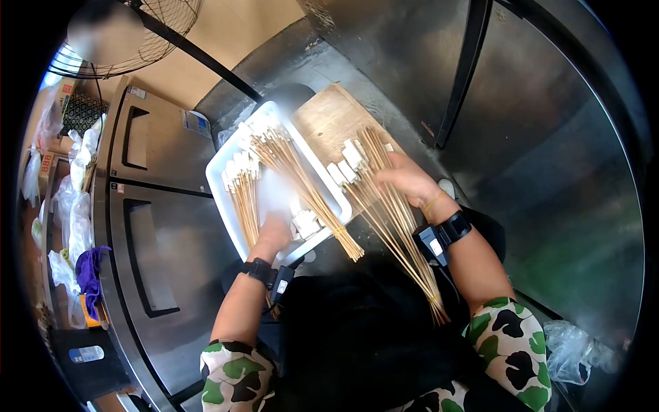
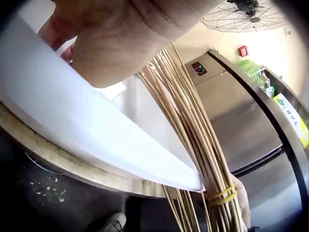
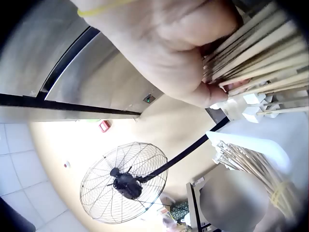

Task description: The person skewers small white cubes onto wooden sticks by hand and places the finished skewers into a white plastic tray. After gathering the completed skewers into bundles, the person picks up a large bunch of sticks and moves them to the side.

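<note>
while the right hand (image 1: 410,182) pinches loose skewers (image 1: 400,220) beside the tray (image 1: 312,154), the left hand (image 1: 274,233) is lowered into it near white cubes (image 1: 307,223); its finger state cannot be determined. two further bundles (image 1: 303,189) lie in the tray.

Standing here, it's pretty bright: the white tray (image 1: 217,182) ahead of the left hand (image 1: 273,232) is glaring, kinda smeared mid-tray. Steel door (image 1: 549,151) right of the right hand (image 1: 410,180) looks dim. Head view's edges bend into black.
</note>
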Tool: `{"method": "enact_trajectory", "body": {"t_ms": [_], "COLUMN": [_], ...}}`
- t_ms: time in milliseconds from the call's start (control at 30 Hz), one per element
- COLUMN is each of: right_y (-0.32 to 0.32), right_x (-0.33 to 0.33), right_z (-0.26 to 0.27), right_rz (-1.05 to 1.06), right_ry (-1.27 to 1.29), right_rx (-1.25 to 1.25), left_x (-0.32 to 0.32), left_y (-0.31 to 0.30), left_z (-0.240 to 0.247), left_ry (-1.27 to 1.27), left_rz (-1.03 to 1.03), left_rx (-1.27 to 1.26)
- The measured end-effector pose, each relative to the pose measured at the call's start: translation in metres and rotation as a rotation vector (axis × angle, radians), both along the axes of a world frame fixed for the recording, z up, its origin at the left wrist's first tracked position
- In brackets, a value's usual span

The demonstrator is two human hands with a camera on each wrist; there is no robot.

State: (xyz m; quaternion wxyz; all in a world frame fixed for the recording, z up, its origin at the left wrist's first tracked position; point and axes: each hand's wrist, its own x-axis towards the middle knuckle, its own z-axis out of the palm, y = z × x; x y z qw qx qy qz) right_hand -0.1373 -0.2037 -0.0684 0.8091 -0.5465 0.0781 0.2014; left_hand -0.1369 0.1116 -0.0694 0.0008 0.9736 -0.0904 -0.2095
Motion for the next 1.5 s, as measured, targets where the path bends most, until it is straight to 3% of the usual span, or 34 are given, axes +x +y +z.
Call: {"method": "enact_trajectory", "body": {"t_ms": [200, 400, 500, 633, 700, 767, 1000, 1267, 1500], "right_y": [0.006, 0.006, 0.005, 0.005, 0.005, 0.004, -0.002, -0.002, 0.001], "right_x": [0.005, 0.007, 0.004, 0.002, 0.002, 0.006, 0.000, -0.002, -0.002], "right_z": [-0.008, -0.006, -0.001, 0.004, 0.005, 0.005, 0.006, 0.012, 0.013], "right_rz": [0.013, -0.001, -0.037, -0.015, 0.027, 0.097, 0.026, -0.008, 0.025], "right_ry": [-0.029, -0.004, 0.002, 0.006, -0.005, 0.011, 0.013, 0.019, 0.003], "right_rx": [0.013, 0.083, 0.079, 0.114, 0.156, 0.258, 0.318, 0.344, 0.324], "left_x": [0.009, 0.003, -0.001, 0.012, 0.024, 0.038, 0.083, 0.112, 0.113], "left_y": [0.004, 0.009, 0.002, 0.007, 0.003, -0.010, -0.087, -0.111, -0.121], "left_z": [-0.018, -0.020, 0.008, 0.054, 0.072, 0.083, 0.073, 0.044, 0.045], "left_ry": [-0.043, -0.407, -0.461, -0.151, 0.074, 0.389, 0.489, 0.405, 0.295], "left_rz": [0.261, 0.202, 0.382, 0.869, 0.943, 0.816, 0.850, 0.801, 0.786], "left_rx": [-0.013, -0.277, -0.549, -1.438, -1.745, -1.959, -1.863, -1.621, -1.562]}}
